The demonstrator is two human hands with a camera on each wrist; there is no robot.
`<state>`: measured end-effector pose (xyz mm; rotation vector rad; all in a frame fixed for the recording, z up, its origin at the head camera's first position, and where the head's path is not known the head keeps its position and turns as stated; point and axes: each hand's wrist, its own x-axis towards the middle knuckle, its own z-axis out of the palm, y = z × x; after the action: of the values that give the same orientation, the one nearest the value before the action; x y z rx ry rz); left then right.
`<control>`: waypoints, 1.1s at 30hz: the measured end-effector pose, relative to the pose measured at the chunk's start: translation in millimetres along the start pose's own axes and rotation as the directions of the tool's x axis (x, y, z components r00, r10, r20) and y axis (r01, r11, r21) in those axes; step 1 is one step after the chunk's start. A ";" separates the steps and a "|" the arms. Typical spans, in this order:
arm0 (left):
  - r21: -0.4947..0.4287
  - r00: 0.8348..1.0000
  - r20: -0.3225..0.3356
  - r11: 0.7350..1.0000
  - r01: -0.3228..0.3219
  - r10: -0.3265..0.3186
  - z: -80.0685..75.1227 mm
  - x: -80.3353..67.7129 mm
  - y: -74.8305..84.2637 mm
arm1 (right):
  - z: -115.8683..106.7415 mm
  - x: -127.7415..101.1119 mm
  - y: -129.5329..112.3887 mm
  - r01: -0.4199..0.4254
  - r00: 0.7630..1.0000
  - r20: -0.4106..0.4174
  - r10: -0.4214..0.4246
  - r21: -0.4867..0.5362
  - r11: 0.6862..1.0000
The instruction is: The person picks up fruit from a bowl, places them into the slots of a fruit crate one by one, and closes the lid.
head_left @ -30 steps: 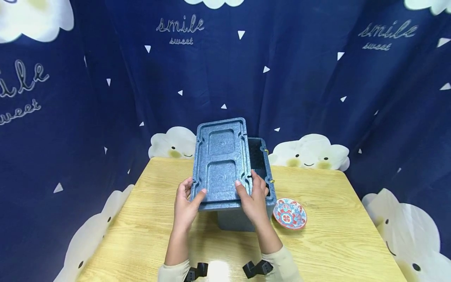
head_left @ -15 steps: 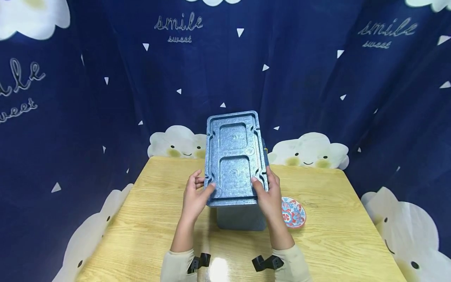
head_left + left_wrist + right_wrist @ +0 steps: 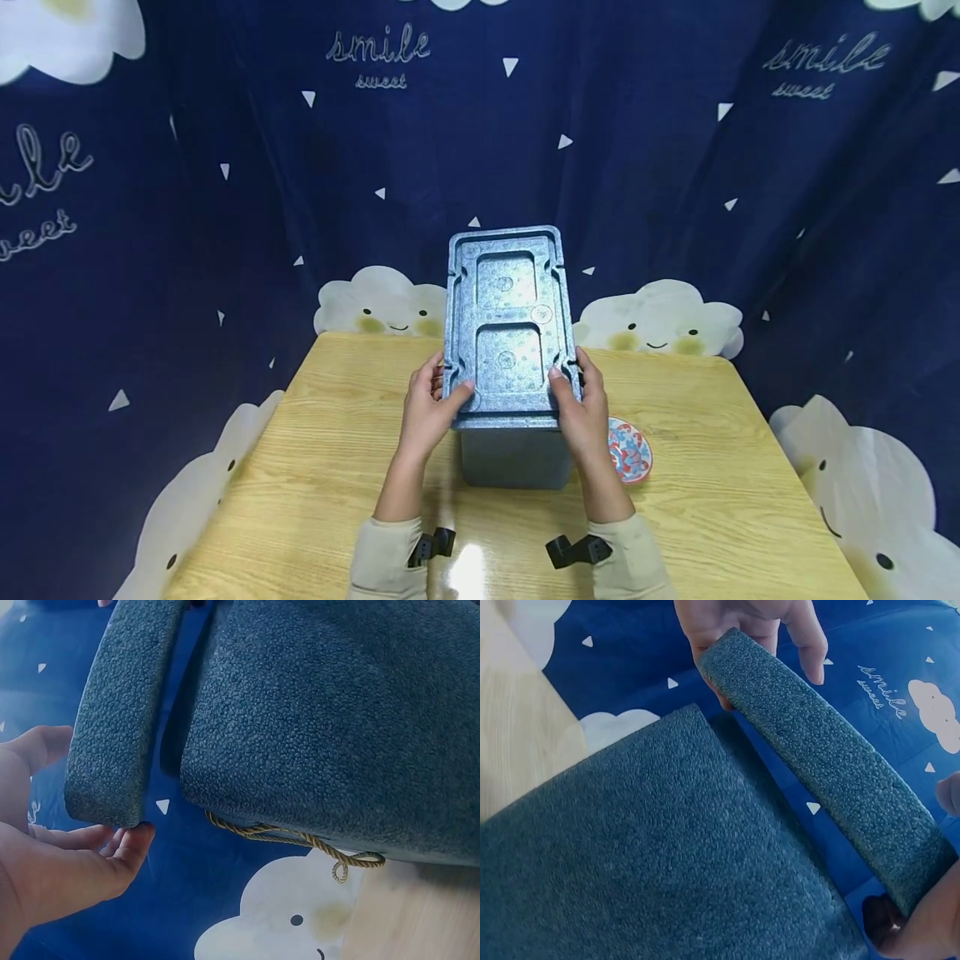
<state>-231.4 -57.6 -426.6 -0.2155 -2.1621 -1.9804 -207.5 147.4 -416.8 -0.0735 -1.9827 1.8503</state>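
Note:
A blue-grey foam lid [image 3: 509, 312] with two recessed panels lies over the matching foam box [image 3: 517, 458], covering its opening in the head view. My left hand [image 3: 427, 414] grips the lid's near left corner, thumb on top. On the near right corner, my right hand [image 3: 587, 414] holds it the same way. In the left wrist view, a gap separates the near edge of the lid [image 3: 120, 720] from the box [image 3: 322, 727]. The right wrist view shows that gap between lid [image 3: 829, 772] and box [image 3: 637, 847] too. The box's inside is hidden.
A patterned red, blue and white dish [image 3: 630, 450] stands right of the box, partly behind my right forearm. A gold cord [image 3: 300, 838] hangs along the box's side. The wooden table [image 3: 300, 467] meets a dark blue curtain [image 3: 480, 150] at the back.
Both hands have carried the lid rightward and slightly away, from left of the box to over it. The opening that showed on the right is now covered.

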 end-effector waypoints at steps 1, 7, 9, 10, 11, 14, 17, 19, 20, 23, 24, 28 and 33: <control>0.005 1.000 0.001 1.000 0.001 -0.001 0.5 0.2 0.8 | -0.8 0.3 0.3 0.001 1.000 0.001 -0.001 -0.008 1.000; 0.066 1.000 0.000 0.998 -0.010 0.010 2.9 3.2 6.3 | -5.4 2.8 0.4 0.014 1.000 0.023 -0.013 -0.052 0.999; 0.103 1.000 -0.001 0.994 -0.022 0.022 3.6 4.8 7.6 | -6.9 4.0 0.2 0.013 1.000 0.020 -0.012 -0.062 0.998; 0.121 1.000 -0.001 0.992 -0.028 0.028 3.8 5.6 8.2 | -7.7 4.6 0.0 0.011 1.000 0.017 -0.010 -0.070 0.998; 0.135 0.999 0.000 0.990 -0.033 0.034 4.1 6.4 8.9 | -8.3 5.2 0.0 0.011 1.000 0.013 -0.010 -0.074 0.997; 0.172 0.999 -0.005 0.984 -0.048 0.050 5.3 8.3 11.3 | -9.8 7.2 0.7 0.013 1.000 -0.003 -0.014 -0.075 0.997; 0.214 0.998 -0.022 0.975 -0.055 0.061 6.4 9.8 13.1 | -10.7 8.9 0.4 0.035 0.999 -0.039 -0.038 -0.058 0.998; 0.235 0.997 -0.042 0.971 -0.052 0.064 7.3 10.4 14.1 | -10.7 8.8 -4.4 0.056 0.996 -0.067 -0.058 -0.035 0.998; 0.241 0.997 -0.052 0.969 -0.050 0.064 7.8 10.6 14.7 | -10.5 8.4 -7.9 0.068 0.994 -0.079 -0.070 -0.030 0.997; 0.232 0.995 -0.075 0.972 -0.043 0.062 9.2 10.8 16.5 | -9.6 6.0 -21.2 0.086 0.991 -0.098 -0.087 -0.018 0.996; 0.224 0.995 -0.079 0.974 -0.042 0.061 9.7 10.7 17.0 | -9.2 5.2 -25.5 0.086 0.991 -0.101 -0.088 -0.024 0.996; 0.213 0.994 -0.091 0.976 -0.039 0.060 11.2 10.3 18.0 | -8.5 4.2 -36.0 0.079 0.991 -0.107 -0.085 -0.054 0.995; 0.188 0.993 -0.102 0.981 -0.040 0.060 12.3 9.9 20.9 | -9.3 7.2 -37.6 0.113 0.986 -0.118 -0.115 -0.019 0.993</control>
<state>-236.5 -43.8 -405.0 -0.1303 -2.2316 -1.7098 -201.7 154.3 -378.4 -0.0708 -1.8774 1.7212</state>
